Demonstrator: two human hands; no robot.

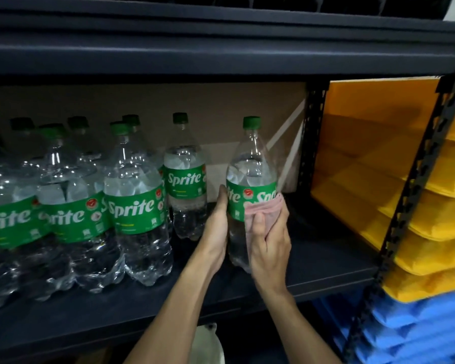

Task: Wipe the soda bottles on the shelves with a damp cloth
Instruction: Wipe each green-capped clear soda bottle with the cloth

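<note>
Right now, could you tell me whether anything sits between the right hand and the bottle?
Only the cloth, which the right hand holds against the bottle at its label; nothing else visible intervenes.

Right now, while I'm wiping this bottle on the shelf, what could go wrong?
1. The bottle is close to the front edge of the shelf, and your left grip seems to brace only one side. A hard wipe with the cloth might tip it off.
2. The next bottle stands just beside that grip, so a jerk could knock it over.
</note>
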